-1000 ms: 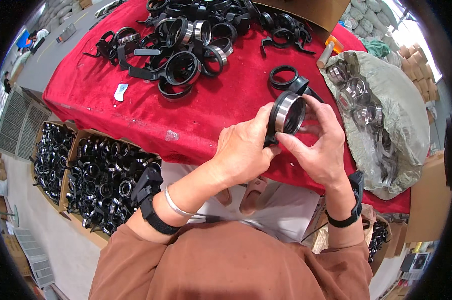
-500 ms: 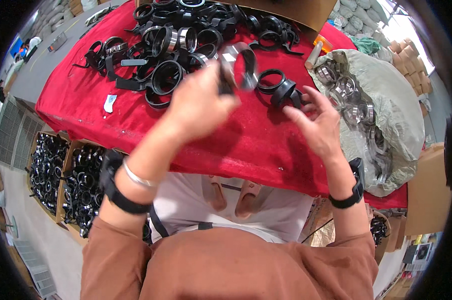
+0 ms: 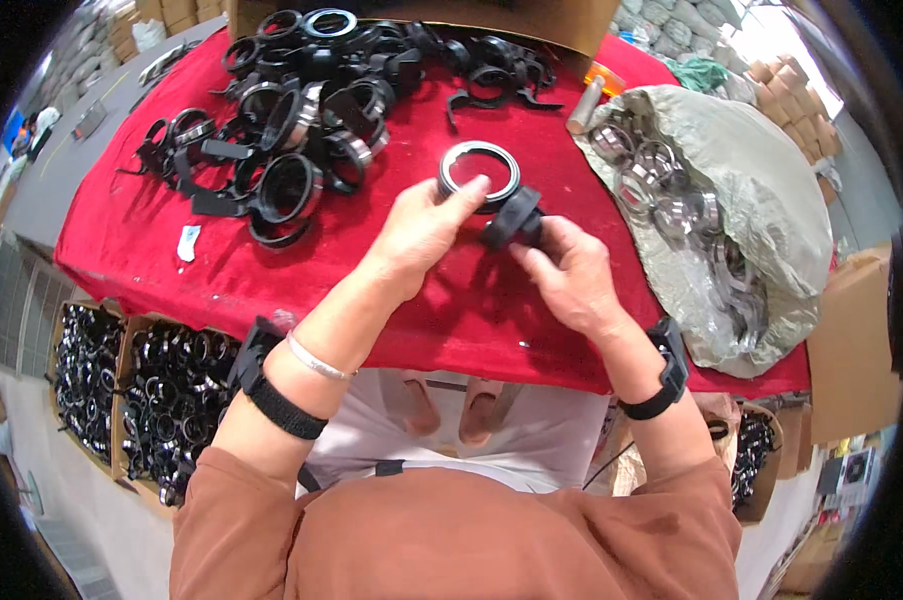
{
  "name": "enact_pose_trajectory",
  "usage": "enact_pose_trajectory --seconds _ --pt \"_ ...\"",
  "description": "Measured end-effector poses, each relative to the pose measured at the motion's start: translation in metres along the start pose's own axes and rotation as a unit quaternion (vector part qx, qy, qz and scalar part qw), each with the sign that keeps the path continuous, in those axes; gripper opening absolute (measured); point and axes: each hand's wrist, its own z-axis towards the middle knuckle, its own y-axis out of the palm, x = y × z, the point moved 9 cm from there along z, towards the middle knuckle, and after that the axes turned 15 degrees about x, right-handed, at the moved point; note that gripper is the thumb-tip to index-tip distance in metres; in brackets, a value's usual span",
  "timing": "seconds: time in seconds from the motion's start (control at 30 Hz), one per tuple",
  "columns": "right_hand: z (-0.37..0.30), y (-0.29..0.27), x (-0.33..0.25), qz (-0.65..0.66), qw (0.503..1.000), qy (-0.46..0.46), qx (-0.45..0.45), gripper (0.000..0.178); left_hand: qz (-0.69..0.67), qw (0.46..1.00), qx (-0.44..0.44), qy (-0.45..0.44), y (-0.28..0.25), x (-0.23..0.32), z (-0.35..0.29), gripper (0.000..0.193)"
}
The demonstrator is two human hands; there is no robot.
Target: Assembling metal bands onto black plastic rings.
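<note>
A black ring with a silver rim [image 3: 481, 152] is held above the red cloth, its open face tilted up. My left hand [image 3: 419, 232] is closed on its near left edge, with the thumb laid over the rim. Against the ring's lower right sits a black plastic clamp-like piece [image 3: 512, 222], and my right hand [image 3: 574, 270] is closed around it. Whether ring and piece are joined I cannot tell. A heap of black rings with strap-like arms [image 3: 291, 190] lies to the left.
A red cloth [image 3: 391, 335] covers the table. On the right, an open pale sack [image 3: 771, 190] holds shiny metal rings [image 3: 676, 212]. A cardboard box [image 3: 531, 22] stands at the back. Boxes of black rings [image 3: 176, 400] sit on the floor at left.
My left hand has brought a shiny ring down from the heap toward the right hand. The right hand has closed on the black piece. The view has shifted slightly.
</note>
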Motion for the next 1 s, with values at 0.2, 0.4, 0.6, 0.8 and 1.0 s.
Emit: enact_pose_trajectory --seconds 0.2,0.4,0.6,0.8,1.0 --pt "0.015 -0.042 -0.019 -0.063 0.993 -0.061 0.086 0.046 -0.120 0.984 -0.120 -0.055 0.021 -0.001 0.007 0.027" --pt "0.032 -0.010 0.004 -0.065 0.991 -0.120 -0.015 0.019 -0.144 0.987 -0.051 0.039 0.019 0.024 0.034 0.035" --pt "0.038 0.007 0.020 0.014 0.974 0.103 -0.200 0.019 -0.278 0.957 -0.075 -0.032 0.011 0.012 0.052 0.039" --pt "0.021 -0.021 -0.039 -0.064 0.965 -0.254 -0.015 0.014 -0.428 0.844 -0.217 -0.238 0.015 -0.003 0.061 0.048" --pt "0.049 -0.044 0.076 -0.068 0.984 0.157 -0.046 0.041 -0.552 0.778 -0.248 -0.169 -0.005 0.013 0.064 0.049"
